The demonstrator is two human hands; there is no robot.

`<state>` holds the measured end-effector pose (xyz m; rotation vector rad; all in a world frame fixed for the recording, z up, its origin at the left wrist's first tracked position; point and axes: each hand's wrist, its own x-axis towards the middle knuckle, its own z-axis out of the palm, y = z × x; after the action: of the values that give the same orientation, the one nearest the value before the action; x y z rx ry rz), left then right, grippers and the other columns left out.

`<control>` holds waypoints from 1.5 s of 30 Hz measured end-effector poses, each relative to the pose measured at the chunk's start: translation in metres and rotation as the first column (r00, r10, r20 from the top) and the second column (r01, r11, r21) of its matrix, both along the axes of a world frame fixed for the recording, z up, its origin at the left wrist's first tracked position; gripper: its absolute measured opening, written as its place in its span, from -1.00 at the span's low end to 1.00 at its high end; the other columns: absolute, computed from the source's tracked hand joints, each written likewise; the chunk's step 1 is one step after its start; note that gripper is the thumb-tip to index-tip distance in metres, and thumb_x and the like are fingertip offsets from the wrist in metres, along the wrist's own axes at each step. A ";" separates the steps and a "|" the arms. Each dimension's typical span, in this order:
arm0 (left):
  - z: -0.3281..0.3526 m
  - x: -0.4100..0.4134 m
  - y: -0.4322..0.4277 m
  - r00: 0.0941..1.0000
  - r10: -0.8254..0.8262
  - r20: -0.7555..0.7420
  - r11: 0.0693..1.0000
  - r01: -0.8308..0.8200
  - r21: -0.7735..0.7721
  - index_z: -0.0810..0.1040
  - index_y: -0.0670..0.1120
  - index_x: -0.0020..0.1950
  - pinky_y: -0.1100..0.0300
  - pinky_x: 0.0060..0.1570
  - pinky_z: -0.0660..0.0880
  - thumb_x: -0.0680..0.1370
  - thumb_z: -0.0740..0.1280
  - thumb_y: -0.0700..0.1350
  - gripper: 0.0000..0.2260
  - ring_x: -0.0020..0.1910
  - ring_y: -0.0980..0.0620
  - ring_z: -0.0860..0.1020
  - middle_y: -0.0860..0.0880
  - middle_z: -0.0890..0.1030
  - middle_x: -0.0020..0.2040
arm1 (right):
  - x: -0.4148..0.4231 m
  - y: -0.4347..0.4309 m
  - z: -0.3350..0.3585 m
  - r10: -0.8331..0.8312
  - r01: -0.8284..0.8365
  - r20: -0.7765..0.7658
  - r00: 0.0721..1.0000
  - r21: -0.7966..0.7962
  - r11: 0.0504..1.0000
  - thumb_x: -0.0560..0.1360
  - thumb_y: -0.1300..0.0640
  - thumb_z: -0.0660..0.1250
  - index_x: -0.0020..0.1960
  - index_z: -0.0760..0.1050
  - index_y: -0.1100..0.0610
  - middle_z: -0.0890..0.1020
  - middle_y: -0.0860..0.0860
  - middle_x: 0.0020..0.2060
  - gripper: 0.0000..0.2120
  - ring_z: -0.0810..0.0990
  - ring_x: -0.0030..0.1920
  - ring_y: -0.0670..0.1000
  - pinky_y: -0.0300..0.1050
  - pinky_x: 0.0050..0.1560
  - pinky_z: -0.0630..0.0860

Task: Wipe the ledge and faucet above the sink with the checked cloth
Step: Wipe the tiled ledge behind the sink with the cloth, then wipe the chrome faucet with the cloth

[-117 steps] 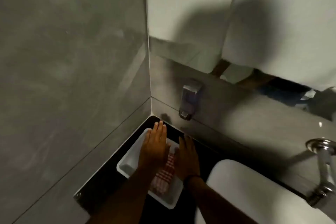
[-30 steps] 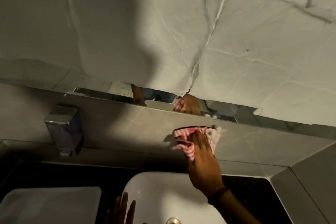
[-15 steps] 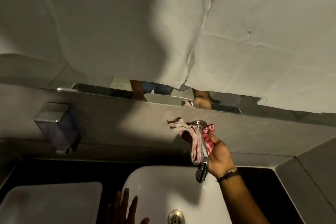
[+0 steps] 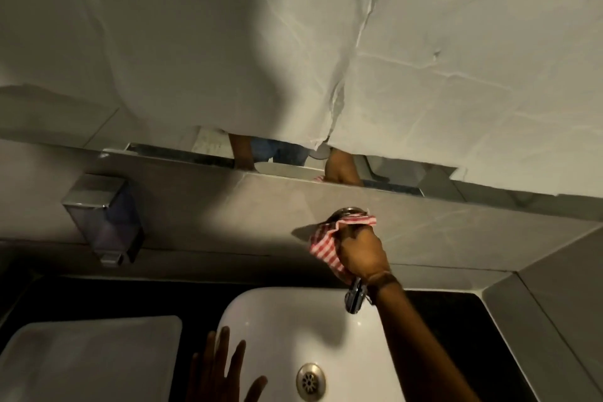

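Observation:
The red-and-white checked cloth (image 4: 324, 243) is wrapped around the chrome faucet (image 4: 354, 299), which sticks out of the grey tiled ledge (image 4: 228, 206) over the white sink (image 4: 293, 330). My right hand (image 4: 362, 251) grips the cloth and the faucet's upper stem together. Only the faucet's spout tip and its round base (image 4: 346, 211) show. My left hand (image 4: 222, 369) rests flat with spread fingers on the sink's left rim and holds nothing.
A metal soap dispenser (image 4: 104, 219) hangs on the ledge wall at left. A white tray (image 4: 88, 359) lies on the black counter (image 4: 195, 297) left of the sink. Crumpled white paper (image 4: 326, 42) covers the mirror above. A grey side wall (image 4: 561, 303) closes the right.
My right hand has closed over the faucet stem from above, and the cloth that hung loose beside it is now bunched around it. The left hand stays on the sink rim.

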<state>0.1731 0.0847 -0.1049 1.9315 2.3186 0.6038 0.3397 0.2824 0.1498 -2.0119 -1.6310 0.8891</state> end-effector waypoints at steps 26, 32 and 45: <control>0.007 0.002 0.005 1.000 0.013 -0.017 0.997 -0.011 0.079 0.40 0.01 0.31 -0.01 0.54 -0.26 0.53 -0.11 0.44 -0.35 0.63 -0.03 -0.23 0.04 -0.22 0.67 | 0.020 -0.021 -0.028 0.035 -0.062 0.126 0.991 0.223 0.973 0.69 -0.09 0.19 0.30 0.49 0.11 0.71 0.12 0.05 -0.66 0.71 0.09 0.24 -0.09 0.01 0.49; 0.001 0.002 0.000 1.000 -0.004 0.005 1.000 0.004 0.028 0.40 0.03 0.34 -0.04 0.54 -0.23 0.52 -0.08 0.44 -0.35 0.64 -0.04 -0.20 0.05 -0.19 0.67 | 0.006 -0.035 -0.048 -0.065 0.056 0.009 0.998 0.383 0.922 0.58 -0.25 0.15 0.26 0.45 -0.18 0.67 -0.23 0.00 -0.68 0.67 -0.01 -0.09 -0.43 0.01 0.51; 0.095 -0.002 -0.047 0.384 0.486 0.785 0.870 -0.131 -0.475 0.60 0.11 0.24 -0.04 0.33 0.42 0.44 -0.08 0.51 -0.28 0.22 -0.08 0.56 -0.04 0.64 0.24 | 0.006 -0.165 -0.102 -0.575 -0.075 -0.795 0.192 -0.596 0.799 0.51 -0.40 0.22 0.49 0.47 0.35 0.69 0.42 0.09 -0.10 0.74 -0.02 0.39 0.31 0.02 0.70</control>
<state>0.1713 0.0381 -0.0099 0.6327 1.8197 0.8870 0.3454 0.1179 0.0480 -1.2360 -0.2359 2.0350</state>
